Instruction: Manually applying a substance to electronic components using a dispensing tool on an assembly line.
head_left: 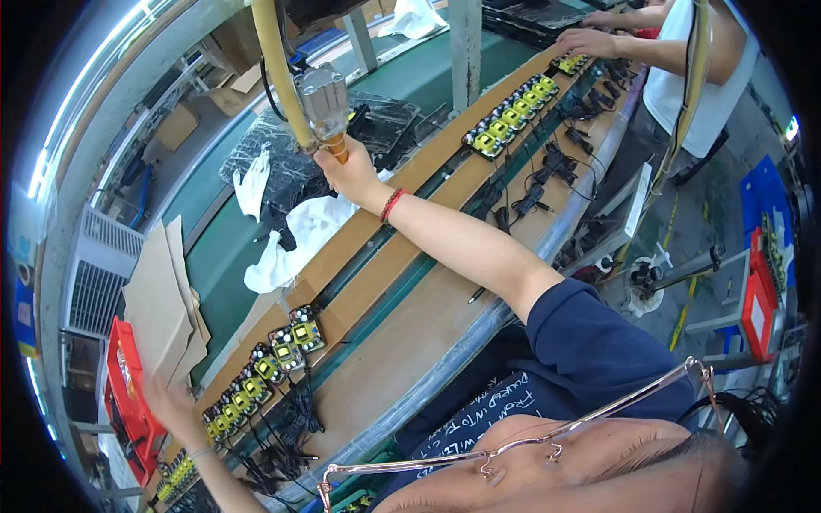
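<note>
My right hand, a red cord round its wrist, stretches across the bench with its fingers wrapped round an orange handle. Directly above that handle is a grey metallic block beside a yellow pole. At the lower left, my left hand is smeared by motion beside a red bin; its fingers cannot be read. Nearest to it runs a row of circuit boards with yellow transformers and black cables. Two more such boards sit at that row's upper end.
White gloves or cloths lie beyond my right forearm. Cardboard sheets lean at the left. Another row of boards with trailing black cables lies at the upper right, where another person's hand reaches in.
</note>
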A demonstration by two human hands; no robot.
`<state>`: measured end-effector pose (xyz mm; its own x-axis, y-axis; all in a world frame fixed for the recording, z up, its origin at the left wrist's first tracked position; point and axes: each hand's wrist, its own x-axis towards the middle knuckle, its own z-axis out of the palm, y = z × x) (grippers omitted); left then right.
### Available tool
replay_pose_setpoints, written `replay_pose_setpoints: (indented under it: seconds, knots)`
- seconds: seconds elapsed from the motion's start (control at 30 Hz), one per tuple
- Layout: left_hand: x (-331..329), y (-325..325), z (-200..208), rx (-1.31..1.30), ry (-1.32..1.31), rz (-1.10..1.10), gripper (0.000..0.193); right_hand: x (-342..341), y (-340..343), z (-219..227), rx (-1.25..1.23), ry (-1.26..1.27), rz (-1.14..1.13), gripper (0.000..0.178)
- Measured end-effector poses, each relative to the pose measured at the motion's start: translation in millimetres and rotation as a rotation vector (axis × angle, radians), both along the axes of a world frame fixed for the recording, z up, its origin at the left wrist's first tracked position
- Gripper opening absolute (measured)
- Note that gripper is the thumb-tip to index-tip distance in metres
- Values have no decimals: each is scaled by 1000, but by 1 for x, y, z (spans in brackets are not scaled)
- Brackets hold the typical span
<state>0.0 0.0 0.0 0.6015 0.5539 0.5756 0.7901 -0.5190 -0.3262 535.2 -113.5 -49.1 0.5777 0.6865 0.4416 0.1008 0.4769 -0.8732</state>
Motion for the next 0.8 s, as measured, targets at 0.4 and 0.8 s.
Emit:
replay_pose_setpoints:
  seconds: [0.4, 0.8]
  knots:
    - [-202, 15, -87, -639, -384, 617, 53, -1, -5, -33, 130, 280, 169, 30]
    - [85, -77, -56, -407, -452, 607, 47, 61, 15, -25, -9, 48, 402, 47]
